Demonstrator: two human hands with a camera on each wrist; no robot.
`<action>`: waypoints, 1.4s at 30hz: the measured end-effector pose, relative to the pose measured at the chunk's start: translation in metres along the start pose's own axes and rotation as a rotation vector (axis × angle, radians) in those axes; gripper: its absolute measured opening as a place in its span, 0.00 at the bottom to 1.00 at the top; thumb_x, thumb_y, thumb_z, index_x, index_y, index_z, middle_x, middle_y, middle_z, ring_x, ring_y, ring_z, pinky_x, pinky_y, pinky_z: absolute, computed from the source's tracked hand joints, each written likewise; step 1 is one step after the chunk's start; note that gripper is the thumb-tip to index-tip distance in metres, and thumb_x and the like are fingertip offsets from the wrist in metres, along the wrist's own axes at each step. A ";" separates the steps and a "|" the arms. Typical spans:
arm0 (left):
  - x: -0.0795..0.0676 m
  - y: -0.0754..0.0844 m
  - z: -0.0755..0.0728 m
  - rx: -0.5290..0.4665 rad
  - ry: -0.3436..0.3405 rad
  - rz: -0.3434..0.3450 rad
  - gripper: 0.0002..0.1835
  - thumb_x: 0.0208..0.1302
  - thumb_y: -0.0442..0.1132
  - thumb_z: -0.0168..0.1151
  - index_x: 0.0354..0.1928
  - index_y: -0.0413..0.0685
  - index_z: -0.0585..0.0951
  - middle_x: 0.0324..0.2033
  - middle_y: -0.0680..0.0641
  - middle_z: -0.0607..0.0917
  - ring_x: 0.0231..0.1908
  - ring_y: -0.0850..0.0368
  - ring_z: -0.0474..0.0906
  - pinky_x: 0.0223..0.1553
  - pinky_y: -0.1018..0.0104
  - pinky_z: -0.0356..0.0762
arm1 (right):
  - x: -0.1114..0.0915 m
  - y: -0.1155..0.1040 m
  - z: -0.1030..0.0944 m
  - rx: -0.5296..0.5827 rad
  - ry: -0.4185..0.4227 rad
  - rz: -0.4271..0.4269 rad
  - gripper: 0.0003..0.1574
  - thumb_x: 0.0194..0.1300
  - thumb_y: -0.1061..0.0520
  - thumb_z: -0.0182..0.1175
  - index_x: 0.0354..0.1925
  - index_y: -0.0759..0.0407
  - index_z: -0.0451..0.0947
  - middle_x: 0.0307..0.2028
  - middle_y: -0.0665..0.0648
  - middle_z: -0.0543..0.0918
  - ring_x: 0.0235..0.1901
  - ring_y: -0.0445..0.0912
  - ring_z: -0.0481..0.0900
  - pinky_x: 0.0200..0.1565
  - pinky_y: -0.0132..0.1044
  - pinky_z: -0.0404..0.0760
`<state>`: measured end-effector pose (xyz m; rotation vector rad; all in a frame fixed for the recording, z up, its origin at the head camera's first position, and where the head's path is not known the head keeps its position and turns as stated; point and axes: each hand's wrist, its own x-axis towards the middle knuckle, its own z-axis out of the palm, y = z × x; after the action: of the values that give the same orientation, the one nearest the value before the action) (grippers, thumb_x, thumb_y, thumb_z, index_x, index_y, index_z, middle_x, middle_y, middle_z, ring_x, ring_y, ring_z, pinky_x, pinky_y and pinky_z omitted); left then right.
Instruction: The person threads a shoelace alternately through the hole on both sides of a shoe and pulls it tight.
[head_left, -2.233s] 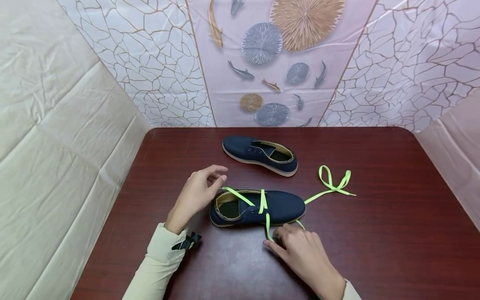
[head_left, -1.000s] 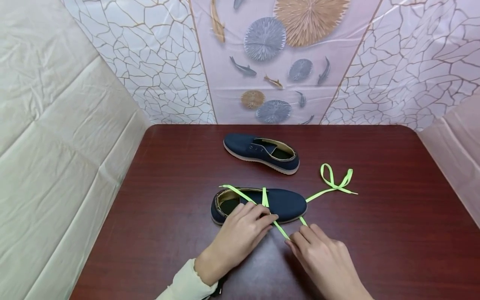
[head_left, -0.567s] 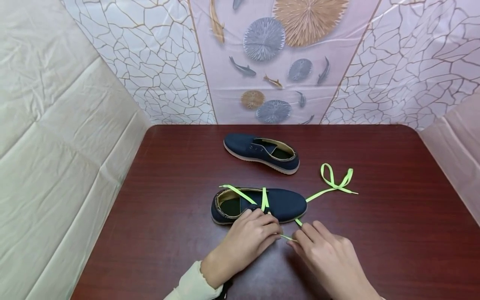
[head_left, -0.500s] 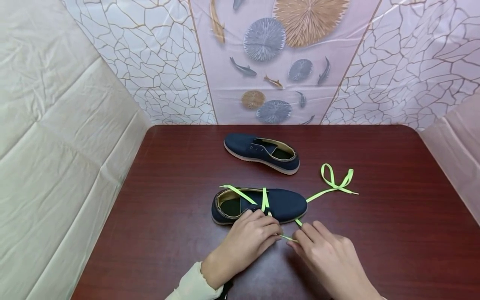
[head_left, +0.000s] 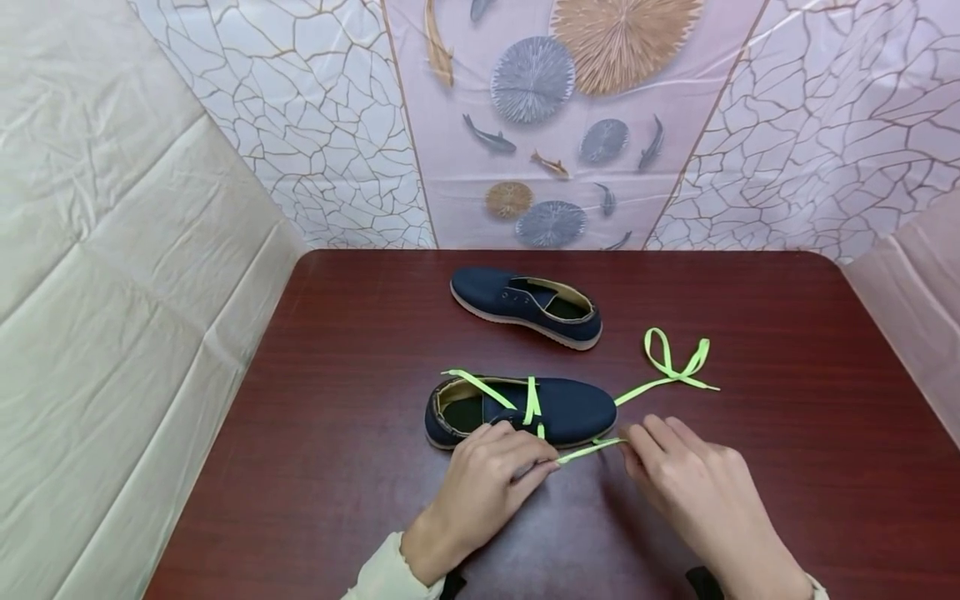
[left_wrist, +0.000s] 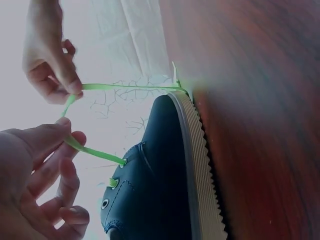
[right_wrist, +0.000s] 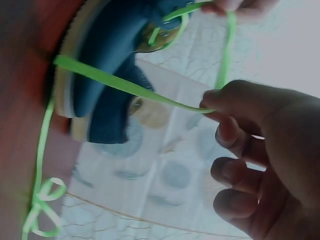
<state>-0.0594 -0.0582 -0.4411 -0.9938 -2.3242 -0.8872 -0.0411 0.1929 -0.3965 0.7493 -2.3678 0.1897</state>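
Note:
A navy shoe with a pale ridged sole lies on the table, toe to the right. A neon green shoelace runs through its front eyelets. Beside the shoe's near side, my left hand pinches the lace between thumb and index finger. My right hand pinches the same lace farther right, near the toe. In the left wrist view the lace goes from an eyelet to the left fingertips, across to the right hand, then back toward the toe. Another lace end lies over the shoe's opening.
A second navy shoe, without a lace, lies farther back, toe to the left. Right of the near shoe's toe, a loose looped stretch of green lace rests on the reddish-brown table. Patterned curtain stands behind.
My left hand came from the shoe's heel to its near side and took hold of the lace. My right hand has moved right and slightly away from me, drawing out more lace between the hands.

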 end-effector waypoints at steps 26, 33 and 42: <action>0.006 -0.015 -0.014 -0.345 -0.192 -0.235 0.01 0.75 0.43 0.68 0.42 0.58 0.86 0.31 0.62 0.79 0.31 0.68 0.73 0.35 0.74 0.74 | -0.011 0.044 -0.004 0.701 -0.284 0.217 0.19 0.71 0.69 0.64 0.39 0.44 0.72 0.25 0.33 0.70 0.23 0.27 0.66 0.28 0.23 0.66; 0.005 -0.016 -0.017 -0.479 -0.230 -0.282 0.02 0.74 0.41 0.68 0.42 0.58 0.85 0.28 0.61 0.76 0.27 0.68 0.70 0.29 0.76 0.69 | -0.012 0.048 -0.015 0.582 -0.291 0.301 0.27 0.60 0.64 0.77 0.48 0.42 0.74 0.27 0.35 0.71 0.23 0.29 0.66 0.27 0.25 0.65; 0.005 -0.013 -0.018 -0.680 -0.093 -0.403 0.01 0.71 0.38 0.71 0.40 0.52 0.89 0.26 0.55 0.82 0.19 0.67 0.69 0.21 0.73 0.69 | -0.008 0.058 0.006 0.215 -0.066 0.021 0.31 0.88 0.41 0.34 0.48 0.58 0.78 0.38 0.49 0.76 0.25 0.39 0.72 0.26 0.35 0.72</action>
<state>-0.0698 -0.0758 -0.4311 -0.8140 -2.3804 -1.9140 -0.0716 0.2422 -0.4031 0.8420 -2.4447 0.4404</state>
